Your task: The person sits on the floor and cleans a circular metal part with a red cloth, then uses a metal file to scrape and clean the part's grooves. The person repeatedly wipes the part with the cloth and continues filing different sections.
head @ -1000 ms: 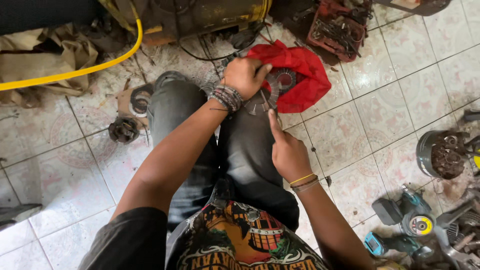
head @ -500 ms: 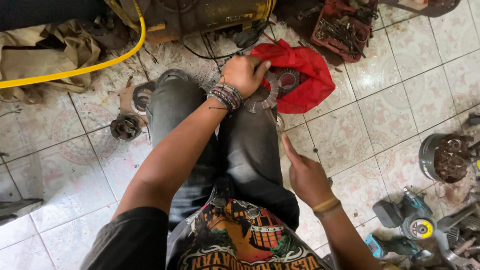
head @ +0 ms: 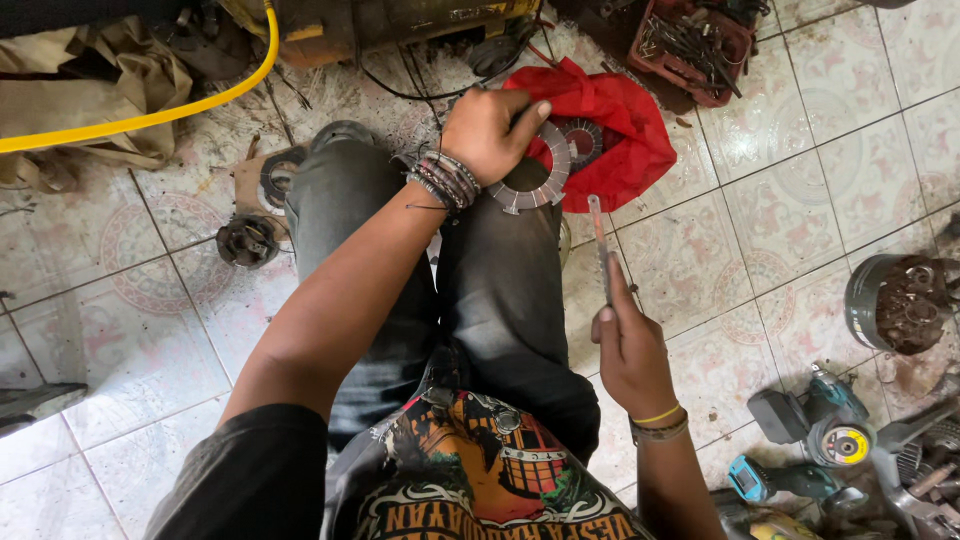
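One toothed metal ring (head: 535,175) is pinched in the left hand (head: 490,130), fingers closed over its upper edge, held above the knee. Just beyond that hand lies one red cloth (head: 610,130) with a second ring (head: 583,140) resting on it. Nearer the body, the right hand (head: 630,350) grips one slim metal rod (head: 600,245), its tip pointing up toward the held ring without touching it.

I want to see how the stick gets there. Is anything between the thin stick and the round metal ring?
Nothing visible. The right hand holds the thin tool pointing up, and the left hand holds the toothed ring over the knee. Only a small open gap lies between them.
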